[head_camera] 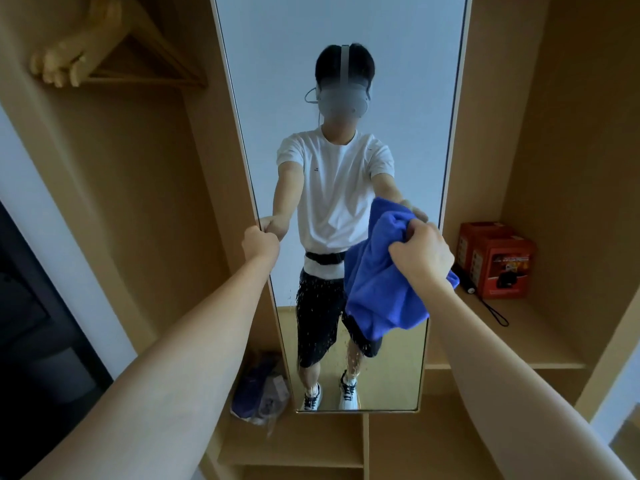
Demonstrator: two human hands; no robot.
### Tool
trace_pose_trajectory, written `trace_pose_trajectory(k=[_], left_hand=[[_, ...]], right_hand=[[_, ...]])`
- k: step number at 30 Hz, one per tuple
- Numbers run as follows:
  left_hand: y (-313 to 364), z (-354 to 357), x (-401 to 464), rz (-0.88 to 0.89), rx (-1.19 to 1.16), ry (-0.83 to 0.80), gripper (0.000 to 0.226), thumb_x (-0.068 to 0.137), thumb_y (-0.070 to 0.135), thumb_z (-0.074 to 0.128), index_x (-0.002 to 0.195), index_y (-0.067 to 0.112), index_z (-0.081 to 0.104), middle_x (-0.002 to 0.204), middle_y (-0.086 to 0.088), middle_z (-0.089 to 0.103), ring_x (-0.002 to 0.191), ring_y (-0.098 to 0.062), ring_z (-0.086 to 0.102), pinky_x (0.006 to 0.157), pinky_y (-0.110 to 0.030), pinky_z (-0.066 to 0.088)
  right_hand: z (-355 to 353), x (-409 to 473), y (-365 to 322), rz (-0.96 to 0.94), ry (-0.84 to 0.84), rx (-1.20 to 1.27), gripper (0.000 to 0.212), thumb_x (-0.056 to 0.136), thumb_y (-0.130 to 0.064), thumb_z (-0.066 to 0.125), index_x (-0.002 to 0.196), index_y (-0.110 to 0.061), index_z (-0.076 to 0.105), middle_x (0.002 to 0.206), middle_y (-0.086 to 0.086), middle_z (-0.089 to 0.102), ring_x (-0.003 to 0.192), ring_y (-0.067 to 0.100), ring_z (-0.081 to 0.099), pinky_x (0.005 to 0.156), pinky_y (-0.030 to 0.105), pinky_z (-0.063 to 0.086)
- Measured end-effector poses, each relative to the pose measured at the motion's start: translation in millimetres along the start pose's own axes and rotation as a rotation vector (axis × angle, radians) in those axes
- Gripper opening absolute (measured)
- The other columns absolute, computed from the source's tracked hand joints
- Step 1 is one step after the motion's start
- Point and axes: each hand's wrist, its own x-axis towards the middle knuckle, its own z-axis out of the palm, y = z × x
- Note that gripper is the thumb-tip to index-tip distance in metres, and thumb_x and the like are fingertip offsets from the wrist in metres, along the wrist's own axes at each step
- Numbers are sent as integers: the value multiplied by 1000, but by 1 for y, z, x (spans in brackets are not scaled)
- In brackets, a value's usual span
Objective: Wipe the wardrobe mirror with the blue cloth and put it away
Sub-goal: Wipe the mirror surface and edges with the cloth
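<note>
Head view: our left hand [260, 243] is clenched on the left edge of the mirror [346, 81], holding it steady. Our right hand [420, 254] is bunched tight on the blue cloth [384, 282], which hangs in front of the lower right part of the glass; we cannot tell if it touches it. We judge wiping is partway at best: droplets and streaks show low on the glass, upper area looks clean. Left to do: wipe the lower part, then put cloth away. Mirror sits between open wooden wardrobe bays. Hangers [138, 50] hang upper left, red boxes [498, 261] sit on the right shelf [519, 337] with a black corded item beside, bagged shoes [259, 389] at bottom left.
</note>
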Motion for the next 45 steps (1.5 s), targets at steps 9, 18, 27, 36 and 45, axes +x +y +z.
trace_pose_trajectory(k=[9,18,27,36,45], left_hand=[[0,-2,-7,20,-16,37,42,91,-6,36,131,-3,49,127,-17,59,117,-34,58,89,-36,49],[-2,-2,-11,29,-24,38,44,92,-5,37,135,0,46,132,-18,55,121,-36,55,95,-40,49],[-2,-2,-17,30,-19,43,44,95,-4,35,137,1,45,136,-16,53,125,-34,53,97,-38,47],[4,-5,-18,-13,-31,62,40,89,-7,36,124,-2,55,120,-14,62,111,-32,60,86,-34,48],[0,-7,-24,20,-16,36,45,95,-4,35,139,1,43,140,-17,50,129,-34,49,102,-40,44]], right_hand=[[8,-16,21,49,-93,-65,4,74,-22,54,75,-26,52,88,-3,54,63,17,50,57,29,36],[13,-11,35,100,-96,-69,14,79,-24,54,92,-26,58,97,1,57,74,24,55,65,32,41],[-1,-6,20,74,-23,22,6,74,-20,55,78,-22,52,87,-2,50,65,19,51,63,31,38],[25,-20,37,194,-22,99,16,78,-28,50,93,-30,57,97,-1,57,71,23,56,66,31,41],[-5,8,23,180,84,173,15,67,-23,53,82,-21,53,89,1,60,65,18,56,60,28,39]])
